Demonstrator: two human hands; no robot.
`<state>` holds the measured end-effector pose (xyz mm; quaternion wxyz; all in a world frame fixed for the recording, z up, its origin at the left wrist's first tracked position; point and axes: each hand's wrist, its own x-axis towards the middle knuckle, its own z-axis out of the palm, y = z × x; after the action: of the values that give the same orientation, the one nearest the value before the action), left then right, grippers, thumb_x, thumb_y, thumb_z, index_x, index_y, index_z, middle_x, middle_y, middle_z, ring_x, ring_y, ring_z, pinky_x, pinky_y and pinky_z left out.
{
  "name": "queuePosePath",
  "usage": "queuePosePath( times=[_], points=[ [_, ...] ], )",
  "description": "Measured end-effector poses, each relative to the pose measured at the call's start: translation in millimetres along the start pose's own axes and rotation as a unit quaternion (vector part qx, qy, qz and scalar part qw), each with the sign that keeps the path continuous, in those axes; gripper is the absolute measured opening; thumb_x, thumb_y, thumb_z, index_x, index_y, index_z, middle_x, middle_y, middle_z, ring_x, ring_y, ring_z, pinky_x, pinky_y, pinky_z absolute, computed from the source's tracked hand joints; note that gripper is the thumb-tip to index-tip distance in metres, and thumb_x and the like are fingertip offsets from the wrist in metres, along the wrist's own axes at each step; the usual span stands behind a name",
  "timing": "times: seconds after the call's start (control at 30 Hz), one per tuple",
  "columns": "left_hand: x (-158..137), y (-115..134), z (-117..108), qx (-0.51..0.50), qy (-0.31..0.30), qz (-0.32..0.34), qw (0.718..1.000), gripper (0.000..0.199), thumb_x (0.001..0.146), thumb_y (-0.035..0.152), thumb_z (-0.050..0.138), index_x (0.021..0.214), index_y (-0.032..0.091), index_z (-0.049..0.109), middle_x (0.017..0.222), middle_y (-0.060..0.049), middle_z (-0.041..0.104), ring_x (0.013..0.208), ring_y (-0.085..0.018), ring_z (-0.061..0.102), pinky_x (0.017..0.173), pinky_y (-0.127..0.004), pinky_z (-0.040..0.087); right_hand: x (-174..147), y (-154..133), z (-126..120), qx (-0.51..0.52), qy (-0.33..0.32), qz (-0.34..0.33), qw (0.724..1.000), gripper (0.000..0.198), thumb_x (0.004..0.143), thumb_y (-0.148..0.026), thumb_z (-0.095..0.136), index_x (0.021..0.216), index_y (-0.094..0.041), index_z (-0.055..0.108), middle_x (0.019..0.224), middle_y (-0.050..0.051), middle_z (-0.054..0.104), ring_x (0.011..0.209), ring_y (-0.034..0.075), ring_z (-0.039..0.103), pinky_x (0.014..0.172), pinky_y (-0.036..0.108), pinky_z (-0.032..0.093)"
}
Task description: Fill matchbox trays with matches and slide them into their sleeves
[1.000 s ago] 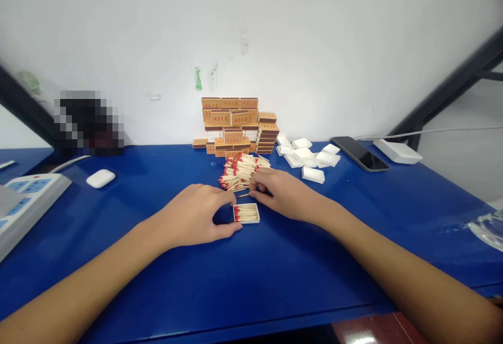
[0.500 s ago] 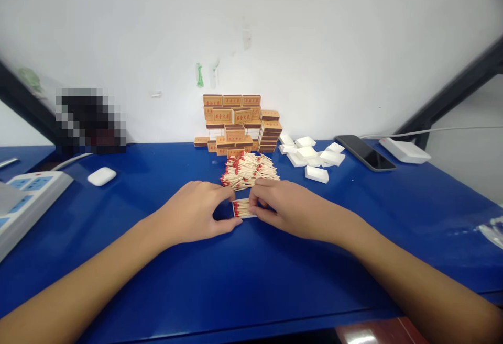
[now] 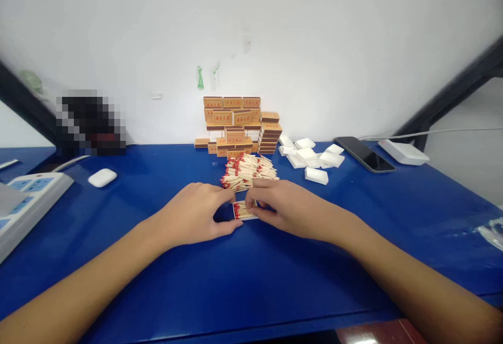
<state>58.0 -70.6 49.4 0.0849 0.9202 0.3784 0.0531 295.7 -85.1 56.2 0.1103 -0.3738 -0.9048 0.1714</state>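
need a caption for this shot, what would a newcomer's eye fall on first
Probably the orange matchboxes, stacked by the wall at the back of the blue table, with a heap of red-tipped matches in front of them. Nearer the camera, the left hand and right hand meet at a small tray holding more matches. White trays lie loosely piled right of the stack.

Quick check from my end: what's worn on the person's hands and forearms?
The bare, ungloved left hand and right hand show no ring, watch or bracelet. The slim left forearm and right forearm are uncovered; no sleeve or cable shows on them.
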Motion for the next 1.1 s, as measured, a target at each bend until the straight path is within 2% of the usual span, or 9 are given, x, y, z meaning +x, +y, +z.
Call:
queuePosePath(
  times=[0.23, 0.4, 0.5, 0.67, 0.73, 0.8, 0.93, 1.0, 1.1],
  points=[
    [-1, -1, 1, 0.005, 0.003, -0.002, 1.000, 0.032, 0.093, 0.051, 0.064, 0.093, 0.020, 0.068, 0.077, -0.002, 0.069, 0.065, -0.019, 0.061, 0.059, -0.030, 0.036, 1, -1, 2, -0.015, 0.016, 0.016, 1.000, 0.010, 0.098, -0.014, 0.058, 0.090, -0.018, 0.062, 0.095, 0.004, 0.065, 0.078, 0.015, 0.057, 0.067, 0.028, 0.038],
    [1, -2, 2, 0.006, 0.004, 0.007, 1.000, 0.030, 0.093, 0.050, 0.064, 0.096, 0.020, 0.067, 0.079, -0.002, 0.070, 0.066, -0.019, 0.062, 0.060, -0.030, 0.036, 1, 3, 10, -0.023, 0.059, 0.024, 0.998, 0.002, 0.099, -0.019, 0.059, 0.098, -0.019, 0.061, 0.096, 0.003, 0.065, 0.078, 0.015, 0.056, 0.069, 0.029, 0.038],
    [1, -3, 3, 0.007, 0.002, 0.007, 1.000, 0.031, 0.094, 0.051, 0.063, 0.095, 0.020, 0.067, 0.080, -0.002, 0.071, 0.067, -0.019, 0.063, 0.060, -0.030, 0.036, 2, 3, 11, -0.023, 0.057, 0.024, 0.998, 0.005, 0.099, -0.019, 0.057, 0.096, -0.019, 0.061, 0.097, 0.004, 0.064, 0.078, 0.015, 0.056, 0.069, 0.029, 0.038],
    [0, -2, 2, 0.005, -0.001, -0.006, 1.000, 0.033, 0.092, 0.053, 0.065, 0.100, 0.021, 0.071, 0.078, -0.001, 0.070, 0.066, -0.019, 0.062, 0.060, -0.030, 0.036, -2, 16, -16, -0.045, 0.090, 0.033, 0.994, 0.012, 0.099, -0.024, 0.057, 0.090, -0.020, 0.063, 0.090, 0.004, 0.067, 0.077, 0.017, 0.058, 0.067, 0.029, 0.038],
    [0, -2, 2, 0.004, 0.001, -0.006, 1.000, 0.033, 0.092, 0.053, 0.066, 0.101, 0.022, 0.071, 0.077, -0.001, 0.069, 0.065, -0.018, 0.061, 0.060, -0.030, 0.035, -11, 33, -35, -0.074, 0.087, 0.092, 0.989, 0.013, 0.096, -0.031, 0.060, 0.091, -0.021, 0.067, 0.081, 0.004, 0.067, 0.072, 0.018, 0.058, 0.064, 0.031, 0.038],
    [0, -3, 1, 0.002, 0.000, -0.004, 1.000, 0.033, 0.091, 0.053, 0.066, 0.100, 0.022, 0.072, 0.075, -0.001, 0.067, 0.063, -0.017, 0.059, 0.059, -0.030, 0.034, -25, 55, -54, -0.087, 0.046, 0.203, 0.974, 0.018, 0.089, -0.038, 0.069, 0.097, -0.022, 0.071, 0.083, 0.006, 0.069, 0.071, 0.021, 0.061, 0.063, 0.033, 0.040],
    [1, -5, -2, -0.009, -0.001, -0.006, 1.000, 0.034, 0.091, 0.055, 0.066, 0.097, 0.021, 0.072, 0.071, 0.001, 0.063, 0.060, -0.016, 0.054, 0.058, -0.030, 0.033, -57, 104, -77, -0.080, -0.011, 0.397, 0.914, 0.041, 0.072, -0.046, 0.084, 0.102, -0.021, 0.071, 0.103, 0.013, 0.073, 0.085, 0.030, 0.067, 0.070, 0.040, 0.049],
    [2, -6, -3, -0.015, -0.001, -0.009, 1.000, 0.035, 0.091, 0.055, 0.066, 0.098, 0.021, 0.071, 0.069, 0.001, 0.061, 0.059, -0.015, 0.053, 0.057, -0.029, 0.032, -67, 123, -78, -0.069, -0.029, 0.418, 0.905, 0.046, 0.070, -0.051, 0.084, 0.103, -0.023, 0.070, 0.110, 0.012, 0.072, 0.088, 0.030, 0.068, 0.071, 0.042, 0.050],
    [3, -7, -4, -0.028, -0.001, -0.011, 1.000, 0.033, 0.090, 0.054, 0.067, 0.098, 0.022, 0.072, 0.066, 0.003, 0.058, 0.057, -0.015, 0.051, 0.057, -0.029, 0.032, -70, 135, -73, -0.073, -0.030, 0.379, 0.922, 0.044, 0.072, -0.053, 0.082, 0.102, -0.023, 0.070, 0.107, 0.011, 0.073, 0.085, 0.028, 0.067, 0.070, 0.041, 0.050]
  ],
)
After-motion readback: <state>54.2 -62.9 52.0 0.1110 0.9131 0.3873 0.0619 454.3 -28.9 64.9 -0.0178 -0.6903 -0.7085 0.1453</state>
